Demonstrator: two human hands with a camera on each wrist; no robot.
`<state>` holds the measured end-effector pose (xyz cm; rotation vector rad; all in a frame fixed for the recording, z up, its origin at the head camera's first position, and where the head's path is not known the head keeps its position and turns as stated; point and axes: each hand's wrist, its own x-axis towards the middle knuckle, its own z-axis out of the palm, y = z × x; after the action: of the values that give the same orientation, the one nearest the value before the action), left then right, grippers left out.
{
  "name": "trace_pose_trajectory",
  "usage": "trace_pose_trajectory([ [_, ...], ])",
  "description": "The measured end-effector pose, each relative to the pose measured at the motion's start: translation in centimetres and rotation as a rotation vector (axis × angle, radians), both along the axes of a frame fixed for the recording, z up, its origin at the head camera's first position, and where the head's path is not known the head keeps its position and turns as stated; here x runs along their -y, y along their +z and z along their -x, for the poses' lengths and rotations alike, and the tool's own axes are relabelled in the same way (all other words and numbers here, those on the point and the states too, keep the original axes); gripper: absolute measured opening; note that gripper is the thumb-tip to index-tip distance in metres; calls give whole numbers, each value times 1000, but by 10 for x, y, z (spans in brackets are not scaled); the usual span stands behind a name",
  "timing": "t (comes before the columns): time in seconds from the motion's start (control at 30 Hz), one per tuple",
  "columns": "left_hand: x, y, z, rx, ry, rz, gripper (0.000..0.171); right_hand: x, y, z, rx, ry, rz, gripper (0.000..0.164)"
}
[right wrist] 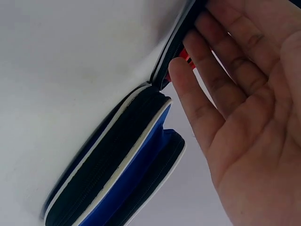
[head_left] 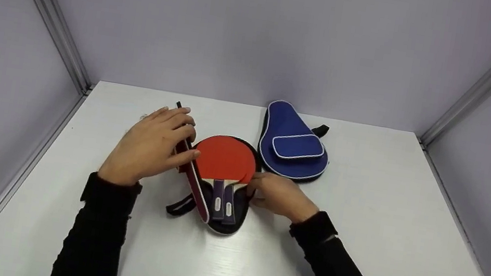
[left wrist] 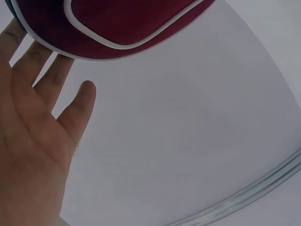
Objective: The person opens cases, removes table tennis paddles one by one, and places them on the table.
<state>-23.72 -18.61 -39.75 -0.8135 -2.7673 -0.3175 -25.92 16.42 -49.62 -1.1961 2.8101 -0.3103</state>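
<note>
A dark red paddle case (head_left: 199, 190) lies unzipped, its cover tilted up on the left side. Inside it are table tennis paddles with red rubber (head_left: 224, 158) and two purple handles (head_left: 218, 202) pointing toward me. My left hand (head_left: 149, 145) rests its fingers against the raised cover; in the left wrist view they reach behind the cover's white-piped edge (left wrist: 89, 59), and the thumb stands apart from it. At the case's right edge, my right hand (head_left: 283, 195) touches the rim beside the paddles with loosely extended fingers (right wrist: 207, 66); its fingertips are partly hidden.
A closed blue paddle case (head_left: 284, 123) with a front pocket lies behind my right hand, near the table's back edge. A black strap (head_left: 180, 206) sticks out left of the red case. Grey panels (head_left: 261, 33) enclose the white table (head_left: 359, 223) at the back and sides.
</note>
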Motion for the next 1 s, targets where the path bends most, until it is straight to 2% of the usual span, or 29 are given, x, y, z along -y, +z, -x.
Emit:
trace_pose_trajectory([
  [0.2,17,2,-1,108,72,-36,37,-1,1,-3,-1,-20,-8,12],
  [0.33,34,2,0,242,100,-123,35,-1,2,-4,-6,-36,-13,12],
  [0.47,53,-3,5,379,118,-176,50,-2,3,-5,-6,-53,-20,12],
  [0.63,66,-13,13,491,149,-169,72,-4,2,-7,-12,-51,-26,13],
  [0.77,69,-23,19,515,182,-113,86,-4,2,-7,-39,-35,-14,12],
  [1.0,69,-44,26,495,230,8,98,-6,2,-6,-100,5,0,8],
])
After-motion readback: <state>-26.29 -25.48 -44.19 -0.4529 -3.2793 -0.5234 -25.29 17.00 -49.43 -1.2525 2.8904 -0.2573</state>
